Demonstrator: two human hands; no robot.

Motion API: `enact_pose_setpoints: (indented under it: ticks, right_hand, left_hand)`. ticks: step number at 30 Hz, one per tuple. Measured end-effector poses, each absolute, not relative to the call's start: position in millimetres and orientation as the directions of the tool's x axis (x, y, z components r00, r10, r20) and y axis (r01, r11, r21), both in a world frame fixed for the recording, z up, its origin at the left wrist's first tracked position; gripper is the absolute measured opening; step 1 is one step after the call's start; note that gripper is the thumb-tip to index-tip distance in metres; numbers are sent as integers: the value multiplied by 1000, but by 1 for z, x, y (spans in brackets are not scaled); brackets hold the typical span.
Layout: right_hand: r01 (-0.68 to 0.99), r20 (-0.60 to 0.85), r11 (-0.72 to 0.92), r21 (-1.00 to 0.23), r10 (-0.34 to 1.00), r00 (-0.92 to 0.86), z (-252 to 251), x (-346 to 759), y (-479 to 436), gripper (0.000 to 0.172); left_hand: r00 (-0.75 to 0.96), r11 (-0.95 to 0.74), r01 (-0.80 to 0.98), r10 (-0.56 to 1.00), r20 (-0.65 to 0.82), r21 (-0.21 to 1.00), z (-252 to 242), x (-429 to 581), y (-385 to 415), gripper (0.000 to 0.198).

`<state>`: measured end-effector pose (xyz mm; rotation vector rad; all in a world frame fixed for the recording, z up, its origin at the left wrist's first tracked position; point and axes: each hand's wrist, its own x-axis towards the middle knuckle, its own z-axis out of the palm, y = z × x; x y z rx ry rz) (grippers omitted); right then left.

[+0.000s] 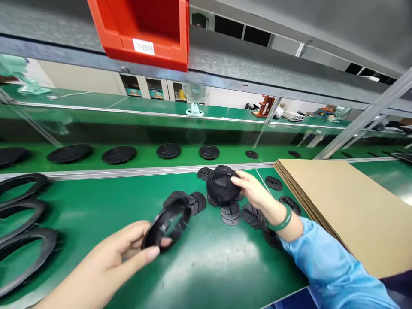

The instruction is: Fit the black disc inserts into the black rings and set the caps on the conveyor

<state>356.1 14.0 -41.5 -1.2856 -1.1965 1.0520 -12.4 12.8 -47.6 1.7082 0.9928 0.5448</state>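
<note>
My left hand (128,249) grips a black plastic ring (185,216) by its near edge, thumb on one side and fingers on the other. The ring is tilted above the green bench and slightly blurred. To its right, my right hand (254,186) pinches a round black part (222,185) at its right edge; this part looks domed. Beneath and around it lie several flat black discs, among them a disc (231,213) just below and a disc (197,202) between the two hands. The two held parts are apart.
Large black rings (48,242) overlap at the left. A stack of cardboard sheets (347,206) lies at the right. Behind the metal rail, black round parts (119,155) sit in a row on a green belt (146,159). Overhead, a shelf holds a red bin (144,56).
</note>
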Motion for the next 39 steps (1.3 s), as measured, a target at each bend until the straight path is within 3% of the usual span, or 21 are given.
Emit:
enact_pose_setpoints:
  ticks: [1, 4, 7, 13, 21, 25, 27, 31, 39]
  right_hand:
    - [247, 142, 95, -964, 974, 179, -39, 371, 30, 36]
    - [463, 265, 93, -882, 909, 322, -40, 411, 84, 38]
    - [600, 320, 15, -800, 857, 405, -54, 435, 131, 38]
    - [768, 250, -73, -636, 922, 294, -96, 438, 183, 32]
    - [856, 202, 85, -510, 979, 23, -88, 403, 204, 38]
    - [886, 246, 66, -459, 968, 55, -80, 367, 188, 19]
    - [887, 198, 50, -459, 979, 47, -82, 348, 176, 15]
    - [863, 115, 24, -505, 993, 40, -89, 322, 159, 25]
    - [700, 189, 97, -708, 980, 55, -58, 305, 94, 20]
  left_hand:
    - [654, 21, 243, 735, -180, 970, -54, -6, 7, 41]
    - [863, 373, 134, 412, -293, 918, -85, 18, -4, 51]
    - [904, 510, 86, 321, -282, 856, -121, 36, -6, 52]
    - [898, 514, 46, 354, -261, 856, -146, 32, -4, 43]
    - [888, 562, 92, 326, -323, 822, -142, 29, -9, 35]
    - [886, 588, 71, 334, -321, 806, -140, 31, -9, 50]
    - [888, 592, 51, 341, -307, 804, -136, 32, -8, 53]
    - [890, 592, 29, 351, -290, 806, -124, 35, -3, 54]
    - [846, 561, 144, 357, -396, 815, -97, 38, 2, 49]
